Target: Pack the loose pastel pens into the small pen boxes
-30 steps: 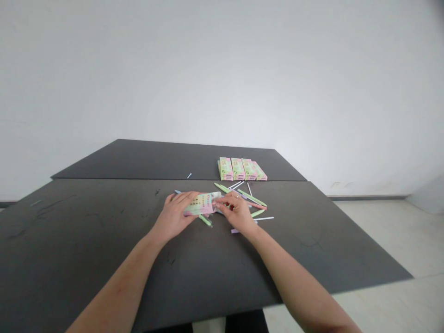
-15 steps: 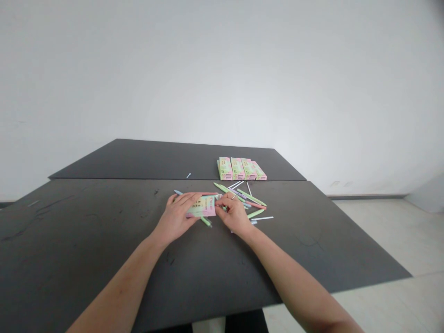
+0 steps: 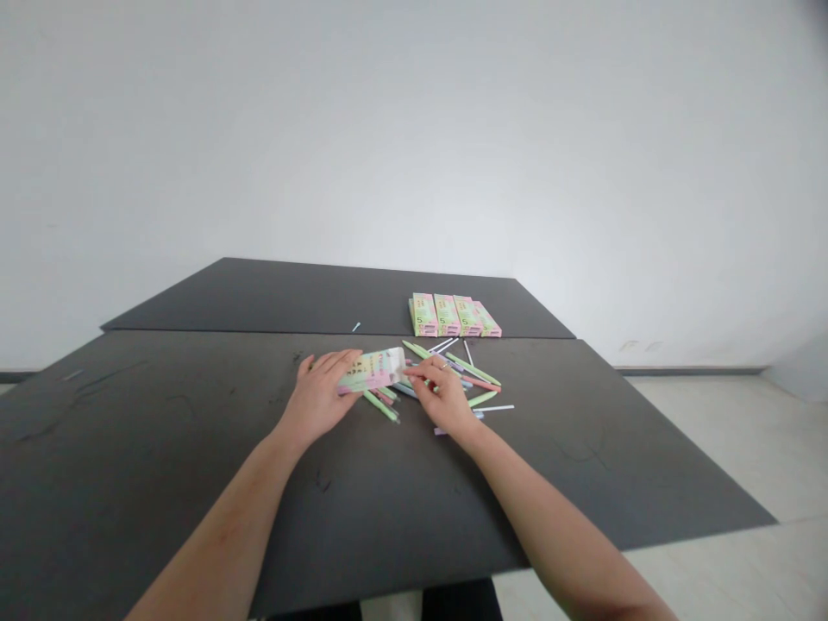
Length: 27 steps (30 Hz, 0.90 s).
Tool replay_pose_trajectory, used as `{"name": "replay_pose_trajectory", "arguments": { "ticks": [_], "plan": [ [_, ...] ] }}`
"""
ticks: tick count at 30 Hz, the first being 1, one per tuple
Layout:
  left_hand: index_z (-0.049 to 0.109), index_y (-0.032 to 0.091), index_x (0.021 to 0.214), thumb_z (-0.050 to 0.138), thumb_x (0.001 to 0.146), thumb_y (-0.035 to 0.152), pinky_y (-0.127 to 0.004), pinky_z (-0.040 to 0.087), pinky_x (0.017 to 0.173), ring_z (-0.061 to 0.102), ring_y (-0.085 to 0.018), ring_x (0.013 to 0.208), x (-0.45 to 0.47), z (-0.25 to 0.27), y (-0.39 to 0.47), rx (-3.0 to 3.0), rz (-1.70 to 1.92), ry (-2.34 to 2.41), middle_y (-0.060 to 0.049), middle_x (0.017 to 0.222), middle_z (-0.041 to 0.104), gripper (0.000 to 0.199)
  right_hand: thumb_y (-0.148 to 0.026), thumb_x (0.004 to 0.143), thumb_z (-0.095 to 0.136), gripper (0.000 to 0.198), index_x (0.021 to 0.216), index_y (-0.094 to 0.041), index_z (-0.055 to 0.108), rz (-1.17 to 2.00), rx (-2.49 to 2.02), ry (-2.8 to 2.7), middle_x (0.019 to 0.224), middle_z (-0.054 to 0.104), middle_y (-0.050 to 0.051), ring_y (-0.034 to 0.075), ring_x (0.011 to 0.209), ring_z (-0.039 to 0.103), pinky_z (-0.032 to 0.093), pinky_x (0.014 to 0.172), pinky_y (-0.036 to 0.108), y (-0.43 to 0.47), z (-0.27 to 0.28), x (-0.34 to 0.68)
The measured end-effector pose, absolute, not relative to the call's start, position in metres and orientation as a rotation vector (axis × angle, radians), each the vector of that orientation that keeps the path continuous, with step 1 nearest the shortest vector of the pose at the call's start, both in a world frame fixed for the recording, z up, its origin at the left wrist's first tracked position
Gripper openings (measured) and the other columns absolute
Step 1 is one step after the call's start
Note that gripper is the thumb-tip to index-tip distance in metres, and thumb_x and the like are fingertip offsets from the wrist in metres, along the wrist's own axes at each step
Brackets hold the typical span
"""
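Observation:
My left hand (image 3: 323,390) is wrapped round a small pink, yellow and green cardboard box (image 3: 372,371), its right end tilted up. A white flap (image 3: 397,362) shows at that end. The fingers of my right hand (image 3: 443,395) are pinched together against this flap. Pens in green, purple, orange and blue lie loose beneath and around both hands, among them a green pen (image 3: 381,406) under the box. Whether anything is inside the box is hidden.
Several matching boxes (image 3: 446,316) stand stacked at the back right, just beyond the table seam. Thin white sticks (image 3: 495,407) lie among the pens. A small pale stick (image 3: 356,327) rests farther back. The dark table (image 3: 194,517) ends before a white wall.
The box has tilted up at its right end and turned, so the white flap now shows. My left hand has shifted slightly left; my right hand stays close to the box's end.

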<state>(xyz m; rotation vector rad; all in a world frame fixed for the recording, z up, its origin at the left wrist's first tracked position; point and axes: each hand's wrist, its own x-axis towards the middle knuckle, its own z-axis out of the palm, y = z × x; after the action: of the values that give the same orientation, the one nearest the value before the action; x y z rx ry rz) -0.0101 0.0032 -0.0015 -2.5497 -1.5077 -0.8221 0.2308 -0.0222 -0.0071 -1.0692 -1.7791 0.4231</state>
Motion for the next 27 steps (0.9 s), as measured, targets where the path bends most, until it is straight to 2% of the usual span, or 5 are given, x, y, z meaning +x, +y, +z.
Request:
{"name": "replay_pose_trajectory", "arguments": {
  "ticks": [7, 15, 21, 27],
  "plan": [
    [0.049, 0.024, 0.130, 0.059, 0.081, 0.032, -0.049, 0.033, 0.104, 0.052, -0.029, 0.121, -0.018, -0.002, 0.009, -2.382, -0.897, -1.675, -0.010, 0.132, 0.059, 0.051, -0.016, 0.086, 0.054, 0.017, 0.091, -0.019, 0.071, 0.385, -1.164, -1.741, 0.086, 0.066, 0.006, 0.018, 0.084, 0.059, 0.047, 0.074, 0.030, -0.013, -0.012, 0.235],
    [0.048, 0.023, 0.129, 0.060, 0.080, 0.034, -0.048, 0.038, 0.099, 0.053, -0.030, 0.120, -0.019, 0.005, 0.008, -2.253, -0.971, -1.796, -0.010, 0.131, 0.059, 0.051, -0.012, 0.083, 0.060, 0.016, 0.084, -0.020, 0.074, 0.369, -1.328, -2.139, 0.087, 0.071, 0.005, 0.019, 0.086, 0.063, 0.046, 0.081, 0.029, -0.010, -0.010, 0.213],
    [0.048, 0.023, 0.129, 0.061, 0.080, 0.033, -0.048, 0.039, 0.098, 0.053, -0.031, 0.120, -0.020, 0.007, 0.008, -2.204, -1.008, -1.819, -0.011, 0.130, 0.060, 0.052, -0.025, 0.085, 0.064, 0.012, 0.088, -0.022, 0.075, 0.250, -1.381, -2.300, 0.087, 0.070, 0.006, 0.020, 0.087, 0.062, 0.044, 0.077, 0.028, -0.006, -0.007, 0.198],
    [0.047, 0.023, 0.130, 0.061, 0.079, 0.032, -0.049, 0.039, 0.098, 0.054, -0.031, 0.119, -0.021, 0.006, 0.008, -2.199, -1.022, -1.822, -0.012, 0.131, 0.059, 0.054, -0.034, 0.088, 0.060, 0.019, 0.085, -0.021, 0.074, 0.187, -1.486, -2.338, 0.089, 0.068, 0.008, 0.021, 0.086, 0.062, 0.044, 0.074, 0.028, -0.011, -0.005, 0.188]
  ]
}}
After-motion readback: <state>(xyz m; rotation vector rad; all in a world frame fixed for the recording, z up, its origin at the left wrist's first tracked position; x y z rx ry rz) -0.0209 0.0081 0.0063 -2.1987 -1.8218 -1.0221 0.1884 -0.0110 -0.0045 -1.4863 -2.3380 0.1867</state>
